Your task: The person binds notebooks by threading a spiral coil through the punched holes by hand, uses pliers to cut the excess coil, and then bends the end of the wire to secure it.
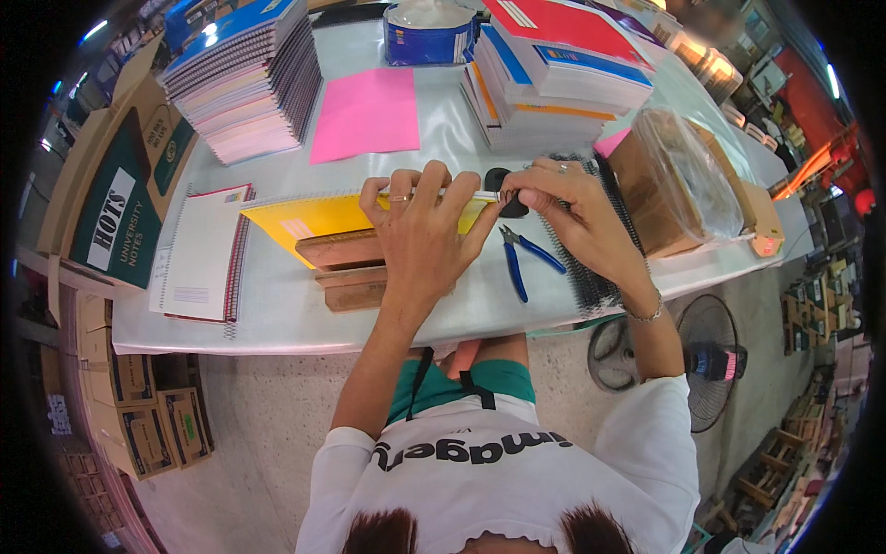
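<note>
A yellow notebook [318, 226] stands on its edge in a slotted wooden holder [346, 249] on the table. Over its top edge my left hand [420, 217] is closed, fingers on the far side and thumb toward the right end. My right hand [568, 189] pinches at the notebook's right end; a small dark bit shows by the fingertips, too small to name. Under that hand lies a bundle of black spiral coils [591, 268]. Blue-handled cutting pliers [521, 261] rest between the holder and the coils. A black round object [498, 177] sits just behind the fingers, partly hidden.
Tall notebook stacks stand at the back left [254, 92] and back right [554, 92]. Between them are a pink sheet [369, 115] and a blue box [429, 44]. A white-page spiral notebook [198, 254] lies left, a cardboard box with plastic [655, 194] right. A fan [711, 360] stands below.
</note>
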A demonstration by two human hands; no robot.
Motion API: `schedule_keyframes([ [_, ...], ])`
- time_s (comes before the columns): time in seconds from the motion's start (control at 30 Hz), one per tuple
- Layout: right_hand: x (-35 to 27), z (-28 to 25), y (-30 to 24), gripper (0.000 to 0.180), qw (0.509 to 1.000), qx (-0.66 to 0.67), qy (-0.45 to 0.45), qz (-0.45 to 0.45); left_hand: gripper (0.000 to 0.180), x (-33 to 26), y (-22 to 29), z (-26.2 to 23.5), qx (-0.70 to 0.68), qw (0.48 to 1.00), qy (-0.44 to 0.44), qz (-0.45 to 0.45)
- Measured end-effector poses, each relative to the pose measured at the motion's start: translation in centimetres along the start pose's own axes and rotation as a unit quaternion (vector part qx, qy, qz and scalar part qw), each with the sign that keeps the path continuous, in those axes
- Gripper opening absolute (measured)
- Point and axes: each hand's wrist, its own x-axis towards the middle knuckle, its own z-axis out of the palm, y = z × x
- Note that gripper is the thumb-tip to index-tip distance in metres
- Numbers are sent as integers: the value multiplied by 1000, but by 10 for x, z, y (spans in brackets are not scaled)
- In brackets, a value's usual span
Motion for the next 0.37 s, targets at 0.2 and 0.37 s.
schedule_keyframes([
  [0.2,8,7,14,18,996,79,32,25,33,11,-3,-3,18,1000,-22,4],
  [0.37,7,12,20,20,995,88,44,23,39,15,-3,1,25,999,-34,9],
])
